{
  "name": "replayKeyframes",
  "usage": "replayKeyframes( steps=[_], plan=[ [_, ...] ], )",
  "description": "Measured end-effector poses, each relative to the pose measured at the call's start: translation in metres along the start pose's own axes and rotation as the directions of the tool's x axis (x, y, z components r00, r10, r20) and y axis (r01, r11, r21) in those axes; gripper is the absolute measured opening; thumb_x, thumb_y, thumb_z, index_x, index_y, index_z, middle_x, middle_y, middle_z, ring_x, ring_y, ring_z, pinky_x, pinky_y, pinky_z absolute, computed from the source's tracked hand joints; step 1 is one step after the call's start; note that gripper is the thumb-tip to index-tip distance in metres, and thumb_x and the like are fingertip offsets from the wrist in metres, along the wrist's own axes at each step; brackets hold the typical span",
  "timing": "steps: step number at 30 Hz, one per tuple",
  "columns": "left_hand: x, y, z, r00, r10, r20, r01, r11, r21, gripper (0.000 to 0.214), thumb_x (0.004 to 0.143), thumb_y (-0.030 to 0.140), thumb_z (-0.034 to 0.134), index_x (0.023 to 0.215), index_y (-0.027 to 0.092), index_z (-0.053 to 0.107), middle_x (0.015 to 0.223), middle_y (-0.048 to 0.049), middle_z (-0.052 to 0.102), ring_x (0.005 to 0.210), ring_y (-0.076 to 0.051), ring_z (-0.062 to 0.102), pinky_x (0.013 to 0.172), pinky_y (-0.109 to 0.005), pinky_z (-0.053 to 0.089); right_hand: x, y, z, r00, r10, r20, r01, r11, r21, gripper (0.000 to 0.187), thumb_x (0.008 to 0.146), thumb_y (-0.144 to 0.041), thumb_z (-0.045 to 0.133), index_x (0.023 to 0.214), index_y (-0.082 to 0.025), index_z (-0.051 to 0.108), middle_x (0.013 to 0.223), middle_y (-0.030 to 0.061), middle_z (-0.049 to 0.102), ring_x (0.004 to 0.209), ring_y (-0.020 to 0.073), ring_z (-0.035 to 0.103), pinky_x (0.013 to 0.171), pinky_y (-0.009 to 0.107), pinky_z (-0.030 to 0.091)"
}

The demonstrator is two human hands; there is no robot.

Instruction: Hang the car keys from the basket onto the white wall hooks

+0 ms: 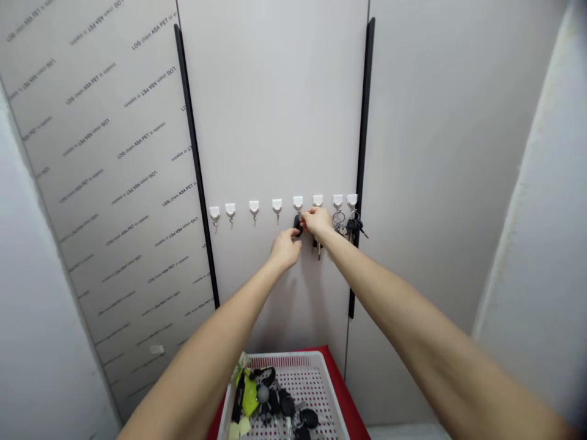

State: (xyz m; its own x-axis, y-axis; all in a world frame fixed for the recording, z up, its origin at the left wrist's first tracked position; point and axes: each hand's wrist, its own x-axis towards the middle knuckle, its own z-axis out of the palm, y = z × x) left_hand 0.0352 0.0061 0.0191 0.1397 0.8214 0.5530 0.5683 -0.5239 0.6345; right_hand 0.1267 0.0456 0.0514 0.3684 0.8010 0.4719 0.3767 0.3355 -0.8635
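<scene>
A row of several white hooks [253,206] is stuck on a grey cabinet door [275,122]. Both my hands are raised to the hook [298,202] fifth from the left. My left hand [285,247] pinches a black key fob [298,225] from below. From the right, my right hand [316,221] closes its fingers on the top of the same fob, just under that hook. A key [318,249] hangs below my right hand. Key bunches [355,225] hang on the two rightmost hooks.
A white perforated basket [316,366] sits on a red surface [342,385] below, holding several keys, fobs and a yellow-green tag [250,394]. Black vertical handles [362,153] edge the door. A film-covered panel [105,165] stands on the left, a white wall on the right.
</scene>
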Motion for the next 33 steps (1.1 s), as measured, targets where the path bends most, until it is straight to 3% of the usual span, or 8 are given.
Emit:
replayKeyframes(
  steps=[4, 8, 12, 15, 17, 19, 24, 33],
  plan=[
    [-0.032, -0.024, 0.005, 0.997, -0.059, 0.058, 0.06, 0.998, -0.025, 0.03, 0.063, 0.015, 0.043, 0.092, 0.012, 0.049, 0.09, -0.0077, 0.055, 0.078, -0.013, 0.05, 0.072, -0.025, 0.038, -0.002, 0.009, -0.002, 0.999, -0.025, 0.027, 0.027, 0.997, -0.074, 0.016, 0.061, -0.014, 0.04, 0.071, -0.013, 0.052, 0.058, 0.0016, 0.055, 0.047, 0.0074, 0.05, 0.048, 0.02, 0.041],
    [-0.093, -0.073, 0.016, 0.979, -0.114, 0.17, 0.112, 0.993, 0.021, 0.028, 0.063, 0.016, 0.044, 0.09, 0.014, 0.05, 0.089, -0.0059, 0.054, 0.077, -0.011, 0.05, 0.071, -0.024, 0.038, -0.032, 0.034, -0.008, 0.963, -0.263, -0.052, 0.249, 0.95, -0.189, 0.025, 0.06, -0.015, 0.041, 0.082, -0.013, 0.052, 0.07, 0.0029, 0.057, 0.061, 0.0098, 0.052, 0.062, 0.024, 0.04],
    [-0.159, -0.121, 0.03, 0.932, -0.139, 0.334, 0.088, 0.982, 0.165, 0.026, 0.064, 0.017, 0.043, 0.089, 0.015, 0.05, 0.087, -0.0042, 0.054, 0.078, -0.011, 0.049, 0.073, -0.024, 0.037, -0.106, 0.087, -0.008, 0.929, -0.239, 0.284, 0.305, 0.927, -0.218, 0.024, 0.06, -0.015, 0.041, 0.081, -0.013, 0.054, 0.074, 0.0029, 0.058, 0.063, 0.0092, 0.051, 0.062, 0.022, 0.038],
    [-0.192, -0.139, 0.039, 0.878, -0.1, 0.469, -0.041, 0.959, 0.28, 0.026, 0.063, 0.015, 0.042, 0.088, 0.016, 0.05, 0.088, -0.0038, 0.054, 0.083, -0.012, 0.046, 0.076, -0.024, 0.034, -0.169, 0.136, -0.004, 0.75, -0.009, 0.662, 0.261, 0.923, -0.283, 0.019, 0.06, -0.015, 0.043, 0.072, -0.013, 0.057, 0.068, 0.0024, 0.059, 0.06, 0.0088, 0.051, 0.058, 0.019, 0.038],
    [-0.203, -0.143, 0.043, 0.83, -0.075, 0.552, -0.151, 0.924, 0.352, 0.025, 0.062, 0.015, 0.043, 0.086, 0.017, 0.051, 0.088, -0.0039, 0.053, 0.085, -0.014, 0.045, 0.076, -0.026, 0.034, -0.2, 0.161, -0.002, 0.626, 0.089, 0.775, 0.278, 0.903, -0.328, 0.017, 0.059, -0.017, 0.045, 0.07, -0.013, 0.058, 0.064, 0.0015, 0.059, 0.058, 0.0086, 0.05, 0.055, 0.018, 0.037],
    [-0.207, -0.144, 0.047, 0.795, -0.073, 0.602, -0.24, 0.874, 0.423, 0.022, 0.062, 0.016, 0.044, 0.082, 0.017, 0.053, 0.086, -0.0044, 0.054, 0.084, -0.016, 0.045, 0.073, -0.028, 0.034, -0.217, 0.177, 0.0, 0.569, 0.152, 0.808, 0.317, 0.866, -0.386, 0.018, 0.058, -0.019, 0.047, 0.07, -0.014, 0.058, 0.063, 0.0013, 0.059, 0.056, 0.0088, 0.05, 0.052, 0.017, 0.035],
    [-0.206, -0.143, 0.053, 0.795, -0.11, 0.596, -0.27, 0.816, 0.511, 0.019, 0.062, 0.02, 0.043, 0.078, 0.018, 0.054, 0.081, -0.0051, 0.055, 0.084, -0.019, 0.044, 0.069, -0.03, 0.033, -0.228, 0.186, 0.006, 0.592, 0.193, 0.782, 0.417, 0.757, -0.502, 0.018, 0.059, -0.022, 0.046, 0.069, -0.016, 0.059, 0.066, 0.0034, 0.06, 0.059, 0.0107, 0.05, 0.052, 0.018, 0.032],
    [-0.209, -0.139, 0.052, 0.85, -0.176, 0.496, -0.07, 0.896, 0.438, 0.025, 0.063, 0.034, 0.044, 0.078, 0.017, 0.054, 0.083, -0.0059, 0.054, 0.083, -0.019, 0.045, 0.071, -0.03, 0.033, -0.221, 0.177, 0.006, 0.651, 0.13, 0.748, 0.325, 0.842, -0.43, 0.016, 0.06, -0.012, 0.038, 0.061, -0.013, 0.054, 0.054, 0.0011, 0.053, 0.05, 0.0074, 0.043, 0.048, 0.017, 0.03]
  ],
)
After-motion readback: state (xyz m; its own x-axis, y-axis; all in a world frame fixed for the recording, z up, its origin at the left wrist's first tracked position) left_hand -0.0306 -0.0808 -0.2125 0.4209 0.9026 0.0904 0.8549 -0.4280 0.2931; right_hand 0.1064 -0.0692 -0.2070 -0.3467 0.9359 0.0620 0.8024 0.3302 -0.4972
